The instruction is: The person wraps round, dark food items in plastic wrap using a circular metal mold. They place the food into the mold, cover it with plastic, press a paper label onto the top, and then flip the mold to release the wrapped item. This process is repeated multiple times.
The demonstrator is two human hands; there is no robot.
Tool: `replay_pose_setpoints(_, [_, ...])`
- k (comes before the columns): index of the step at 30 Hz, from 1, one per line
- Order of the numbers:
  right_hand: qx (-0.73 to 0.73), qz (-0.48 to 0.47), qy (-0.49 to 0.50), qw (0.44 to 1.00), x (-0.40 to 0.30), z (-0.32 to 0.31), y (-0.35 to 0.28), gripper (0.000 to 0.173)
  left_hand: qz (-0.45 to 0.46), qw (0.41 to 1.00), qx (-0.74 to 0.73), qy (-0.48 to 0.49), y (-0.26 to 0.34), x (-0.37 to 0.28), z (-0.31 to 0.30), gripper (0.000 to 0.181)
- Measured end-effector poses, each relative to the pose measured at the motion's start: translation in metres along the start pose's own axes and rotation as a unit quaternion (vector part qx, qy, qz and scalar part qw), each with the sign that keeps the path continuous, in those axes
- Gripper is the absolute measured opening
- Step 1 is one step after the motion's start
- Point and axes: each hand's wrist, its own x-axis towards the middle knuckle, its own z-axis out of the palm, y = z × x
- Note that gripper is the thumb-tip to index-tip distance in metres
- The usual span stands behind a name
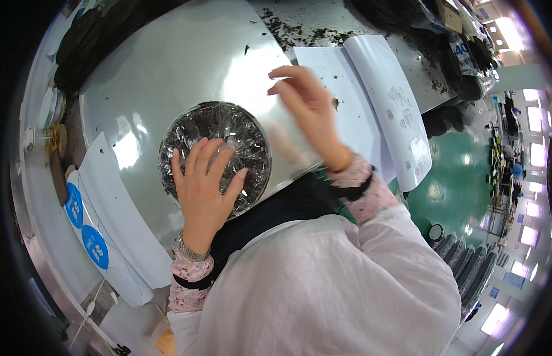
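A round dark disc [218, 118], its top covered with crinkled clear plastic film, lies flat near the front edge of a shiny metal worktop [160, 66]. My left hand [207, 178] rests palm down on it, fingers spread and pressing on the film. A metal-banded watch circles that wrist. To the right and above the worktop, my right hand [309, 104] is raised and slightly blurred by motion. Its thumb and forefinger are curved and apart, with nothing visible between them.
Printed plastic sheets [387, 102] lie half rolled at the right, another sheet roll [111, 249] with blue circles at the left. Dark dry flakes [298, 33] litter the back surface. Dark wrapped bundles [469, 267] stand on the green floor [454, 178].
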Motion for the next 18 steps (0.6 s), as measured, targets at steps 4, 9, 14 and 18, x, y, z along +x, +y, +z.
replay_pose_setpoints(4, [-0.660, -0.091, 0.122, 0.735, -0.054, -0.191, 0.055, 0.056, 0.008, 1.000, 0.003, 0.009, 0.001, 0.000, 0.001, 0.035])
replay_pose_setpoints(9, [-0.803, -0.006, -0.023, 0.596, -0.095, -0.259, 0.062, 0.026, 0.021, 1.000, 0.008, 0.010, -0.001, 0.000, 0.003, 0.035])
replay_pose_setpoints(14, [-0.792, 0.015, -0.086, 0.605, -0.081, -0.281, 0.070, 0.015, 0.009, 1.000, 0.015, 0.011, 0.002, -0.001, -0.001, 0.035])
replay_pose_setpoints(18, [-0.731, 0.018, 0.062, 0.679, -0.101, -0.406, 0.083, 0.015, 0.012, 1.000, 0.019, 0.014, 0.004, -0.004, -0.003, 0.035])
